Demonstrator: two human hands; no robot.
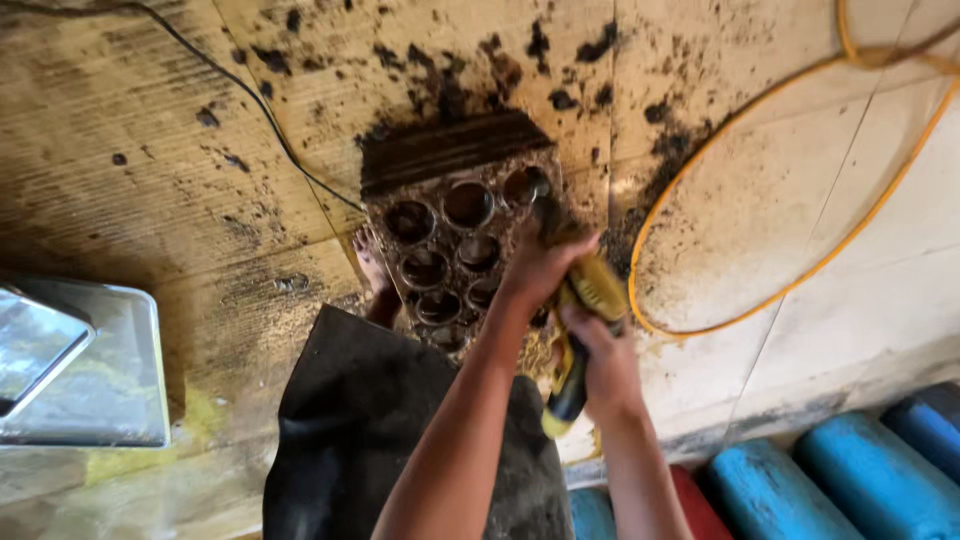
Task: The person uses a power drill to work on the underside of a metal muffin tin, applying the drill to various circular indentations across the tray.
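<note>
- Pale tiled floor (790, 200), streaked with brown mud and dotted with black clumps, fills most of the view.
- Dark cloth (350, 430) covers the person's lap at the bottom centre.
- Shiny metal tray (100, 370) sits at the left edge, well apart from the hands.
- Yellow hose (700, 150) loops in a wide ring on the floor to the right, passing just beside the tool.
- Blue drums (860, 470) lie side by side along the bottom right corner, with a red one (695, 505) between them.
- Muddy block (455, 235), pierced with round holes in rows, lies on the floor just ahead of the lap; a bare foot (375, 270) rests at its left edge.
- Yellow power tool (590, 300) is tilted over the block's right side, its dark tip at a hole near the block's top right corner.
- Left hand (540, 265) is closed over the front of the tool, above the block.
- Right hand (605, 365) is wrapped around the tool's handle, nearer the body.
- Thin black cable (260, 110) runs across the floor from the upper left to the block.
</note>
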